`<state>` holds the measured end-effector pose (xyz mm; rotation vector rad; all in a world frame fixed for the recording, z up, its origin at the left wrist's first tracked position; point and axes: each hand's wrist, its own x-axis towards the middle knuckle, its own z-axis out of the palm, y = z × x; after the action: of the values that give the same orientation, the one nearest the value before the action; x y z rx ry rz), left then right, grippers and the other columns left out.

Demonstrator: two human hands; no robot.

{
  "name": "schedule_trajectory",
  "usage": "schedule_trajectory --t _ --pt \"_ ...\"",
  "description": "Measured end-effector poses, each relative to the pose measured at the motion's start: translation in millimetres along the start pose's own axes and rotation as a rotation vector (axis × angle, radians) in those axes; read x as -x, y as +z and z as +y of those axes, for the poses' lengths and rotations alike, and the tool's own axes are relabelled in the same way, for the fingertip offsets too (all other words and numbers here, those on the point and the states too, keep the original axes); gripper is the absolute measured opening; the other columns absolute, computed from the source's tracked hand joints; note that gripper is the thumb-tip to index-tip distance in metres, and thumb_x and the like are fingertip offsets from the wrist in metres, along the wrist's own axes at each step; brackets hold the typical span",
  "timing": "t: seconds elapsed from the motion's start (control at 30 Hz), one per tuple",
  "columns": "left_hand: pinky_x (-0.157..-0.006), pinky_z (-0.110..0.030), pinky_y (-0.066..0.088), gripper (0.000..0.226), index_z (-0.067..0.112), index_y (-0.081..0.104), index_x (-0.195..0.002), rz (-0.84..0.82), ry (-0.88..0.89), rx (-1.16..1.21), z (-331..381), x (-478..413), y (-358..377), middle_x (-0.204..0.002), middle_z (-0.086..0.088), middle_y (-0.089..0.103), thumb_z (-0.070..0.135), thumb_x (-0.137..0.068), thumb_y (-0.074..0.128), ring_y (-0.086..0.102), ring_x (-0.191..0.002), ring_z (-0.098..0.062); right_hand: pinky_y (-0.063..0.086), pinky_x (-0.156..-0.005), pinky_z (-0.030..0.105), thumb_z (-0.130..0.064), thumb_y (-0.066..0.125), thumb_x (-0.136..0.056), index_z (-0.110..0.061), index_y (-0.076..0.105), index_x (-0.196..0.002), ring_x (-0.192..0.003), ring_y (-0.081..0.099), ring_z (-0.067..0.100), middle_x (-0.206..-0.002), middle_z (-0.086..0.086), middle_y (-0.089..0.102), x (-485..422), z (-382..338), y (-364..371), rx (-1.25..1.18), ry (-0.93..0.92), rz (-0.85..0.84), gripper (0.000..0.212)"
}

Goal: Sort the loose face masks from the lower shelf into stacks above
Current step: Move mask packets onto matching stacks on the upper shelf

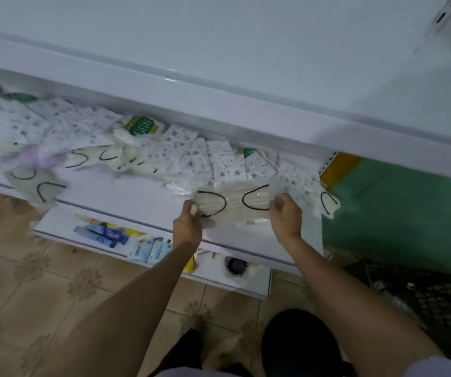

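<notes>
I have both hands on one cream face mask [235,206] in its clear wrapper, the black ear loops showing through. It lies at the front of the mask shelf [126,197], and its long axis runs left to right, parallel to the shelf's front edge. My left hand [189,223] pinches the left end with curled fingers. My right hand [284,217] grips the right end the same way, so the mask spans the gap between them and neither hand is nearer.

The upper shelf [246,77] is up and away from both hands, and its lip overhangs the back of the mask shelf. I judge that the mask has to come toward me before it goes up, kept level across both hands, or it will catch under that lip.

Behind the held mask, a row of blue-patterned masks [200,159] leans along the shelf, touching its far edge. Another cream mask [325,202] lies just beyond my right hand. I'd watch that lifting doesn't drag either of these off the front.
</notes>
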<state>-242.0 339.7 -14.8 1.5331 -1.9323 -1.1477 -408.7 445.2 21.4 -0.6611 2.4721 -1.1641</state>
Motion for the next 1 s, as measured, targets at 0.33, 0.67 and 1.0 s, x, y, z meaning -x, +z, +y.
schedule_trajectory --t 0.33,0.67,1.0 --pt "-0.061 -0.026 0.033 0.034 0.004 0.039 -0.125 0.582 -0.031 0.065 -29.1 61.4 -194.8 -0.085 -0.011 0.061 0.010 -0.094 0.050 0.059 -0.079 -0.027 0.048 -0.091 0.033 -0.005 0.053 -0.085 -0.025 0.048 -0.135 -0.114 0.057 0.025 -0.132 0.004 0.056 73.1 -159.5 60.8 -0.037 -0.541 -0.443 0.054" --pt "-0.071 -0.029 0.039 0.029 0.008 0.047 -0.118 1.127 -0.149 0.043 -62.9 147.1 -401.2 -0.096 -0.003 0.057 0.015 -0.092 0.057 0.052 -0.085 -0.016 0.049 -0.085 0.036 -0.006 0.053 -0.084 -0.019 0.051 -0.132 -0.108 0.057 0.028 -0.124 0.008 0.060 211.6 -333.3 152.3 -0.107 -0.979 -0.643 0.050" --pt "-0.072 -0.020 0.039 0.016 0.006 0.064 -0.104 1.204 -0.028 -0.067 -109.0 113.2 -563.6 -0.101 -0.007 0.065 0.015 -0.092 0.056 0.056 -0.089 -0.013 0.047 -0.083 0.034 -0.006 0.052 -0.087 -0.013 0.052 -0.130 -0.097 0.057 0.026 -0.113 0.010 0.062 274.1 -476.8 255.7 -0.151 -1.120 -0.624 0.043"
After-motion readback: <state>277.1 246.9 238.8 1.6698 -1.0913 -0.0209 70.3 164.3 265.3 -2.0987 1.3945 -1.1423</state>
